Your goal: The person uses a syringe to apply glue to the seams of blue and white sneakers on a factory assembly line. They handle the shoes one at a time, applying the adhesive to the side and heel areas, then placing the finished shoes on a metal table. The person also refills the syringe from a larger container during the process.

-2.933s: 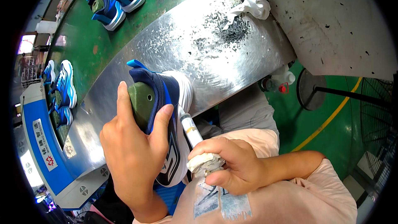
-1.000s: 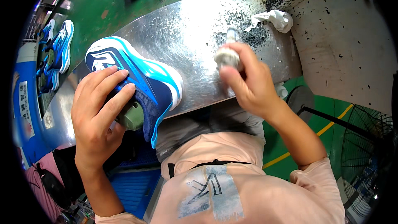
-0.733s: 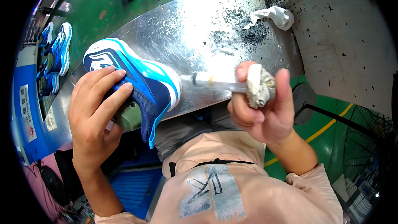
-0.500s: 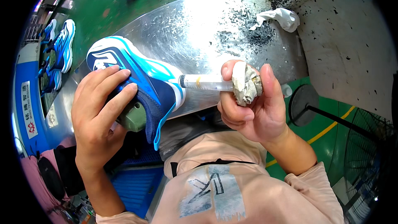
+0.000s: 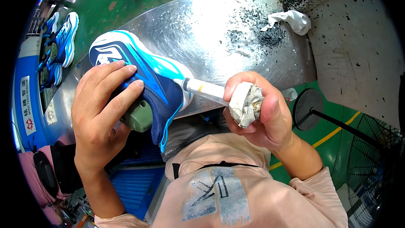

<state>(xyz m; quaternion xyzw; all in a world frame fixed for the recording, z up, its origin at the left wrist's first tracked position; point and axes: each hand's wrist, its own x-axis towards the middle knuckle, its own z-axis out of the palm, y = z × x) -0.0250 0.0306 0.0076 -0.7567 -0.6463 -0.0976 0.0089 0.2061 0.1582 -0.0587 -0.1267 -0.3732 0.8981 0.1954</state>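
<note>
A navy and bright-blue sneaker [image 5: 139,65] with a white sole lies tilted on its side, a green shoe last [image 5: 138,116] filling its opening. My left hand [image 5: 103,105] is closed over its upper, fingers across the lacing area and toe pointing away to the left. In my right hand [image 5: 261,112] is a clear plastic syringe [image 5: 209,91], held together with a crumpled off-white wad [image 5: 244,103] at its end. The syringe's dark-ringed end meets the shoe near the heel, where sole and upper join. The thumb presses against the wad.
Beneath is a scuffed metal plate [image 5: 177,29] with black specks, on a green table [image 5: 101,0]. A crumpled white cloth [image 5: 293,21] lies at its far right, beside a stained pale panel [image 5: 354,50]. More sneakers [image 5: 67,38] stand at left. A black fan [image 5: 367,164] stands low right.
My right hand has lowered slightly, tilting the syringe so its wad end sits lower. The shoe has shifted a little with my left hand still holding it.
</note>
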